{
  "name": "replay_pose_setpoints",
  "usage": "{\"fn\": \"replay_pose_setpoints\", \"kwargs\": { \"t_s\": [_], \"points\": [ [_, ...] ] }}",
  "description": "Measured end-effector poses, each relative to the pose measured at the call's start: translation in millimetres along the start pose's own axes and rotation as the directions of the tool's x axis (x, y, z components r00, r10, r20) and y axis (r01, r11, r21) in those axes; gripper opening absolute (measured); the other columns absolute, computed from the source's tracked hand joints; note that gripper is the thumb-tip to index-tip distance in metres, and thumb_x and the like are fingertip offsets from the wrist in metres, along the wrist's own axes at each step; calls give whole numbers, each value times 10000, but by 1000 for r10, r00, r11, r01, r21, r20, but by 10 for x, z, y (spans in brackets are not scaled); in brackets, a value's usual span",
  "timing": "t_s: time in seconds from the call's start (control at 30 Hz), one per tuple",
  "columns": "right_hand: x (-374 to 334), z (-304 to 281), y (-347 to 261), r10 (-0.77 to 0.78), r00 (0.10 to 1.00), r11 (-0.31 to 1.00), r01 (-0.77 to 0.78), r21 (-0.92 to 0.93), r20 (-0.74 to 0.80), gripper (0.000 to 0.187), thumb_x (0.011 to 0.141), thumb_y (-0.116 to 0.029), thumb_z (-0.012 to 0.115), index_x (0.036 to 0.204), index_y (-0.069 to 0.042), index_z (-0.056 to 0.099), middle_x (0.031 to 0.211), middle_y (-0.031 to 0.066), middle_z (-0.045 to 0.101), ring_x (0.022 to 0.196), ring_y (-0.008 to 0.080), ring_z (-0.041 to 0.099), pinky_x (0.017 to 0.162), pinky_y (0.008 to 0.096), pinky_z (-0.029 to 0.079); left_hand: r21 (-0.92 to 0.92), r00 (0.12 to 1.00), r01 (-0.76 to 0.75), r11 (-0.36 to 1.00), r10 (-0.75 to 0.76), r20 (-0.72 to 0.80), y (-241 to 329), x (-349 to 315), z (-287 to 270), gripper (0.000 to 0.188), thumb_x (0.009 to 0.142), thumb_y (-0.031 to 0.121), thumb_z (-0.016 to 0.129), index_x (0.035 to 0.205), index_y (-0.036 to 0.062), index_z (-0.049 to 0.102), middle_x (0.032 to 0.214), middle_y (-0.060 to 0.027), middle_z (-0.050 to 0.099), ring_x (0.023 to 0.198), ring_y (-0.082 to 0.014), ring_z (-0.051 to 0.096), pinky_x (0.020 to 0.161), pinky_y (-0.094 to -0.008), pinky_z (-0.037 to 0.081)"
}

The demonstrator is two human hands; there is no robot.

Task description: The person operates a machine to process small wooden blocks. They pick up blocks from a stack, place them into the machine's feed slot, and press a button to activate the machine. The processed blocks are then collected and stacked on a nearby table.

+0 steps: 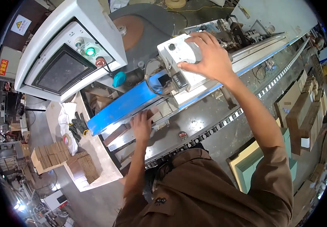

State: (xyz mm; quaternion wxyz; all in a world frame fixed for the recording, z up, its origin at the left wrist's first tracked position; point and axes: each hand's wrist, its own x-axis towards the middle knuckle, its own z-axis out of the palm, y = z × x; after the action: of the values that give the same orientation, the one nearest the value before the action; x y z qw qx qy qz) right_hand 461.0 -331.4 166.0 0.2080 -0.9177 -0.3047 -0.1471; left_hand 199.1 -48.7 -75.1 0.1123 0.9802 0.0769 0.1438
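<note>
My right hand (212, 56) is curved over a white rounded knob-like part (190, 53) on the white housing (171, 56) of a machine, thumb on the near side and fingers on the far side. A small counter (179, 80) with a dark frame sits on the housing just below the thumb. My left hand (141, 126) lies, fingers stretched out, on the machine's bed beside a long blue guard (127, 102). Brown strip-like pieces (117, 134) show on both sides of its fingers; whether they are one piece is hidden under the hand.
A white control box (72, 49) with a dark screen, lit green button and red stop knob stands at the left. Dark gloves (79, 126) and stacked brown pieces (82, 166) lie on the side table (106, 166). Panels (303, 117) stand at right; a roller track (209, 132) runs before me.
</note>
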Motion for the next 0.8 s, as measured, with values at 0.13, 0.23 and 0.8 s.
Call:
{"fn": "replay_pose_setpoints", "kwargs": {
  "t_s": [0.13, 0.23, 0.8],
  "points": [
    [9, 5, 12, 8, 1000, 1000, -8, -13, -2, 884, 781, -777, 801, 1367, -125, 690, 1546, 120, 584, 1492, 430, 476, 1168, 562, 492, -5, 995, -32, 999, 31, -97, 63, 122, 727, 431, 949, 250, 793, 1374, 219, 733, 1295, -82, 663, 1168, -333, 625, 1112, -548, 409],
    [17, 1, 14, -5, 1000, 1000, 5, -26, -5, 893, 772, -778, 807, 1375, -130, 687, 1550, 113, 580, 1497, 434, 471, 1160, 573, 498, 28, 980, -101, 995, 104, -168, 57, 200, 844, 416, 952, 200, 763, 1367, 225, 752, 1337, -38, 668, 1177, -302, 619, 1124, -534, 401],
    [-23, 64, 10, -69, 990, 996, 62, -65, -123, 841, 743, -757, 845, 1296, -134, 730, 1447, 81, 651, 1404, 359, 575, 1104, 512, 546, 68, 986, -166, 984, 163, 37, 202, 259, 628, 662, 852, 0, 650, 1481, 206, 665, 1381, 23, 641, 1214, -265, 585, 1175, -555, 370]
  ]
}}
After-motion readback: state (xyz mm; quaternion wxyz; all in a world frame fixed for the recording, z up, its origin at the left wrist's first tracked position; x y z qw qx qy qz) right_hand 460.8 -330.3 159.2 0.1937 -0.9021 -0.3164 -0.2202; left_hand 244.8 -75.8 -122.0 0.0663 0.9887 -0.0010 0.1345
